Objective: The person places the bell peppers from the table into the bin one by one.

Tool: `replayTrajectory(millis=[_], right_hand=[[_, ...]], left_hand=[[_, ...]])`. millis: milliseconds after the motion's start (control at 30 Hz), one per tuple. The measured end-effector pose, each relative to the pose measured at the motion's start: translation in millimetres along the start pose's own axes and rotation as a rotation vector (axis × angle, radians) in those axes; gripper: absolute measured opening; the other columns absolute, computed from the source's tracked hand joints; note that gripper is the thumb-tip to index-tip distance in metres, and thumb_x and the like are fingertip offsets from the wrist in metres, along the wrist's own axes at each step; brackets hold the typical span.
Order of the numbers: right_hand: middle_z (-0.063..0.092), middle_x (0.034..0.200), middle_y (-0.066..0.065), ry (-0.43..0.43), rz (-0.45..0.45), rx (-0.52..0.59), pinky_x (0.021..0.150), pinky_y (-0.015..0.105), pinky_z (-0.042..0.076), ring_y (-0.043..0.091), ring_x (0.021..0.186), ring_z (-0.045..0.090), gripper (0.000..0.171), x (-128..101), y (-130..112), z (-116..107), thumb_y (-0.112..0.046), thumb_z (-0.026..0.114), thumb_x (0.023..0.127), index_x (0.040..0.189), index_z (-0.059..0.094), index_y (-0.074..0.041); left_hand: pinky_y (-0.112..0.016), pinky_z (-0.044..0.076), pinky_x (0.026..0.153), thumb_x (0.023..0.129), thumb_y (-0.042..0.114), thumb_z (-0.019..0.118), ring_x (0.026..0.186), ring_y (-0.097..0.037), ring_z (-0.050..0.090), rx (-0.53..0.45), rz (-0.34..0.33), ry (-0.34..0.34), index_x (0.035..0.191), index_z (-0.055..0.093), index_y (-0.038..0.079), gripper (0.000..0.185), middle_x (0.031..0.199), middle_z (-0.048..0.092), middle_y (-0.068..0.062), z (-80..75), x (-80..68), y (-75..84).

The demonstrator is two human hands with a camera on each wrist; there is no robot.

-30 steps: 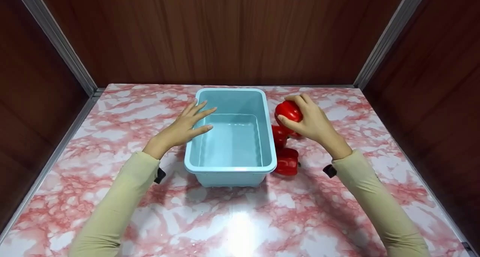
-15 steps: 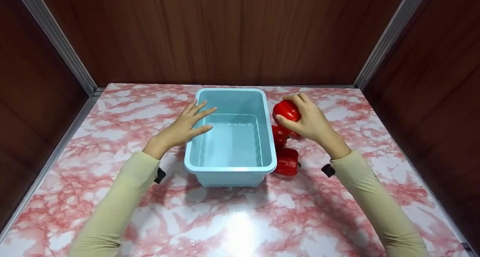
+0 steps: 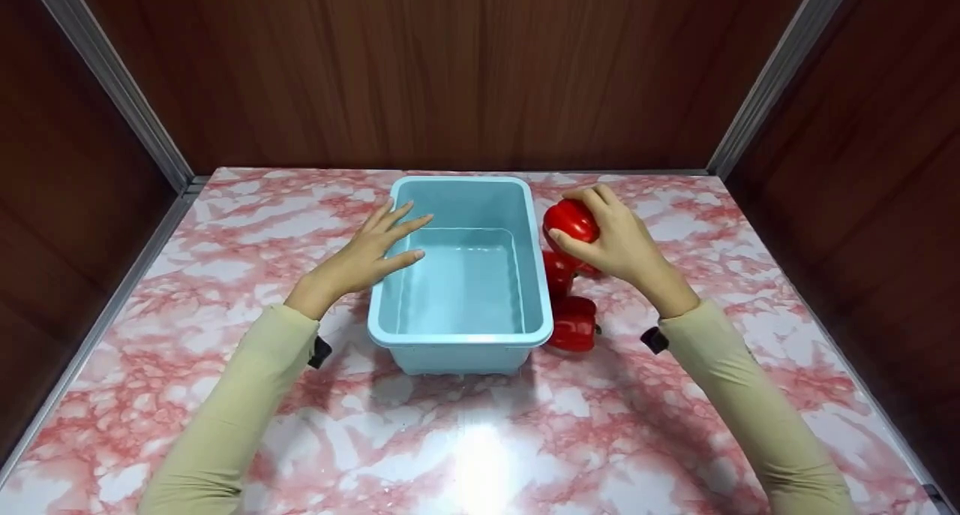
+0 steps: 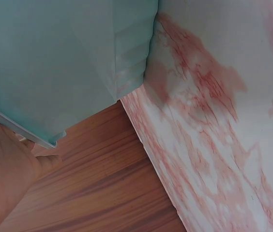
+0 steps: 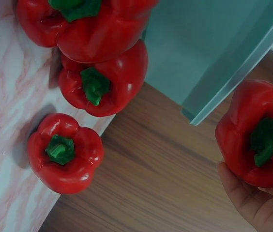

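left hand (image 3: 365, 257): fingers straight, resting on the left rim of the light blue tub (image 3: 459, 336), gripping nothing
right hand (image 3: 616, 243): wrapped around a red bell pepper (image 3: 571, 219), held up just right of the tub's far corner
other peppers: three more (image 5: 65, 152) on the pink marble table (image 3: 225, 230), right beside the tub's right wall

The tabletop (image 3: 225, 222) looks like polished pink-and-white marble, glossy enough to throw a bright glare at the lower middle of the frame. The tub (image 3: 459, 336) is smooth pale-blue plastic with a soft sheen. The peppers (image 5: 66, 152) have shiny, waxy red skin and matt green stems. Dark wood-grain panels (image 3: 450, 64) line the back, framed by dull brushed metal strips (image 3: 112, 79). The sleeves (image 3: 240, 402) are soft matt cloth.
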State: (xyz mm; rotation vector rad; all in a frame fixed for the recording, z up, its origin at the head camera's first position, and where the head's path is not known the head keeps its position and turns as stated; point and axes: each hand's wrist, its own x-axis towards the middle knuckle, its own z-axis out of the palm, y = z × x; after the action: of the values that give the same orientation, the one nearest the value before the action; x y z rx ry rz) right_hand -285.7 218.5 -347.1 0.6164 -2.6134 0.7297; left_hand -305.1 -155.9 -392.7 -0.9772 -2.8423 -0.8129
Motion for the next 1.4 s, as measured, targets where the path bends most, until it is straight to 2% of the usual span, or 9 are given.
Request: replayTrajectory(millis=[467, 1100, 1400], right_hand=[[0.05, 0.114, 0.001, -0.024, 0.02, -0.003, 0.074, 0.044, 0.054, 0.024, 0.096, 0.057, 0.058, 1.1, -4.3, -0.7, -0.056, 0.064, 0.077, 0.124, 0.051, -0.027], [0.05, 0.116, 0.003, -0.017, -0.005, -0.009, 0.074, 0.045, 0.054, 0.025, 0.095, 0.058, 0.057, 1.2, -11.1, -2.0, -0.056, 0.064, 0.077, 0.123, 0.052, -0.024], [0.05, 0.115, 0.002, -0.031, 0.004, -0.011, 0.075, 0.044, 0.054, 0.024, 0.096, 0.056, 0.058, 2.3, -12.6, -1.8, -0.058, 0.063, 0.076, 0.123, 0.051, -0.027]], left_hand=[[-0.065, 0.008, 0.106, 0.091, 0.059, 0.041, 0.143, -0.026, -0.008, -0.004, -0.009, 0.005, 0.145, 0.026, 0.039, 0.059, 0.156, 0.011, -0.005, 0.8, 0.1, 0.4], [-0.064, 0.006, 0.106, 0.091, 0.059, 0.04, 0.143, -0.025, -0.009, -0.001, -0.008, 0.001, 0.145, 0.025, 0.04, 0.059, 0.156, 0.011, -0.005, -0.1, -0.5, 0.4], [-0.064, 0.007, 0.106, 0.091, 0.059, 0.041, 0.143, -0.026, -0.009, -0.003, -0.008, 0.004, 0.145, 0.025, 0.04, 0.059, 0.156, 0.011, -0.005, 0.5, -0.1, 0.3]])
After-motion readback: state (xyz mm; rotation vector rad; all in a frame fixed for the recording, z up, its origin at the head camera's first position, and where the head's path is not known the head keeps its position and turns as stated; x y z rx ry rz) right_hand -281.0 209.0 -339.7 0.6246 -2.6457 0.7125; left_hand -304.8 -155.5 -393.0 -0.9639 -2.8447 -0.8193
